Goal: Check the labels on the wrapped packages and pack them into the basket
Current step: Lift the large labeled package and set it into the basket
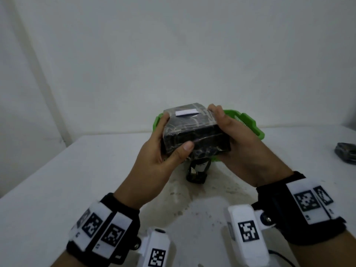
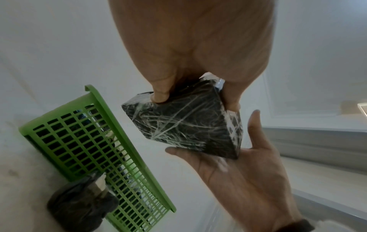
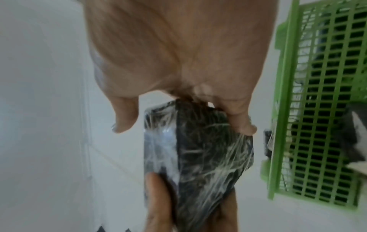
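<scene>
I hold a black box-shaped package (image 1: 194, 135) wrapped in clear film, raised above the table in front of the green basket (image 1: 250, 122). A white label (image 1: 186, 112) faces up on its top. My left hand (image 1: 174, 132) grips its left end, thumb on the near face. My right hand (image 1: 221, 124) cradles the right end, its fingers under the package (image 2: 182, 125) and its thumb up the side. The right wrist view shows the package (image 3: 208, 157) blurred beside the basket (image 3: 317, 109). Something dark lies inside the basket (image 2: 89, 141).
A second dark wrapped package (image 1: 196, 172) lies on the white table (image 1: 77, 180) just in front of the basket, below my hands. A third dark wrapped item (image 1: 346, 153) sits at the table's far right edge. A white wall stands behind.
</scene>
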